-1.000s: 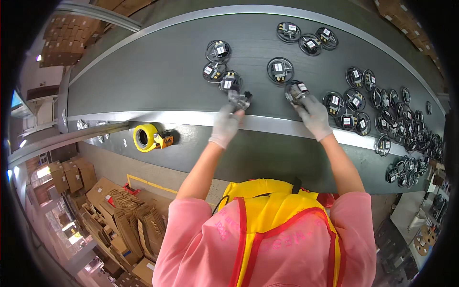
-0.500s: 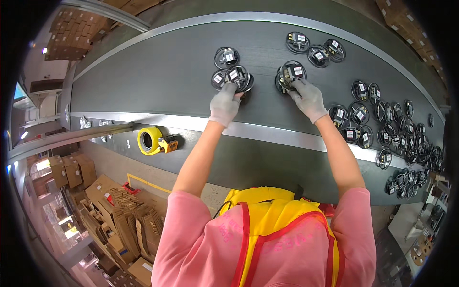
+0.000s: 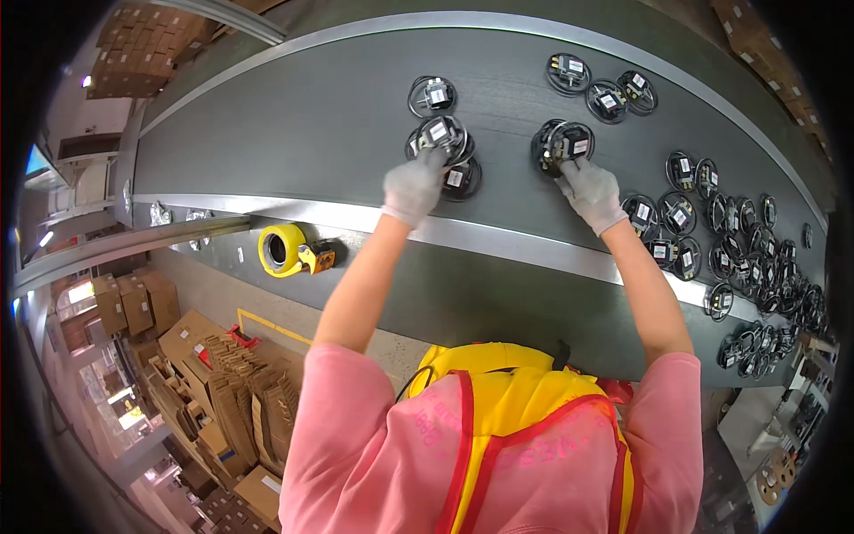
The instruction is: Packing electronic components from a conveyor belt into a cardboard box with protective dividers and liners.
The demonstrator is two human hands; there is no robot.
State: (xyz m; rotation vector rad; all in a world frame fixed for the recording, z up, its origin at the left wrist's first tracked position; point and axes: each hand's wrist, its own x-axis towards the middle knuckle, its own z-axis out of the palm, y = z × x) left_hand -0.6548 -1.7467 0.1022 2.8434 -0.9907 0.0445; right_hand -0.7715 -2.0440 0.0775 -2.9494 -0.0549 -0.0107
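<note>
Both my hands wear whitish gloves and reach over a dark grey belt. My left hand (image 3: 414,190) is closed on the near edge of a coiled black cable with a small labelled box (image 3: 441,133); it is slightly blurred. This coil overlaps other coiled cables, including a lower coiled cable (image 3: 459,178) beside my fingers. Just beyond lies another coiled cable with a grey box (image 3: 437,93). My right hand (image 3: 590,190) pinches the near side of a coiled cable with a black box (image 3: 576,146), which appears stacked on another coil. My fingertips there are partly hidden.
Three more coiled cables (image 3: 608,101) lie at the far right of the belt. A large crowd of coiled cables (image 3: 756,258) covers the right end. A yellow tape dispenser (image 3: 283,250) rests on the near ledge at left, below a metal rail (image 3: 356,214). Flattened cardboard (image 3: 253,383) stands lower left.
The view has shifted slightly. My left hand has drawn a little left of its coils, and the lower coil beside it shows more. My right hand stays at its stack.
</note>
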